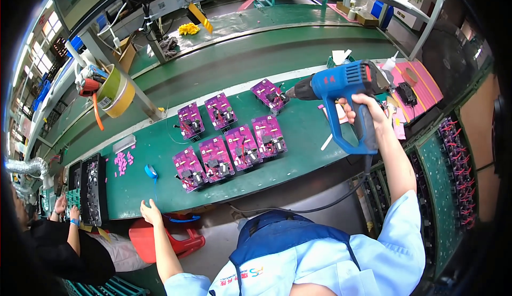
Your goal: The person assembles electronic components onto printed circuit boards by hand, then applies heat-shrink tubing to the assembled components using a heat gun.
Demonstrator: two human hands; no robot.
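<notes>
From my remote seat, I saw seven circuit boards point(244, 146) on the workbench point(309, 130), four in the front row and three behind, the right-hand back one set apart. To its right I had the heat gun point(341, 80) in the right hand point(368, 109), nozzle toward that board. The left hand point(152, 212) was at the bench's front edge, left of the boards. Farther left I made out scattered small pieces point(122, 162), then a tray point(95, 189), with a co-worker point(69, 242) beyond. A stool point(184, 242) stood before the bench. On my right, a tape roll point(409, 76) lay on a mat point(429, 89), with a rack point(453, 173) nearer me.
</notes>
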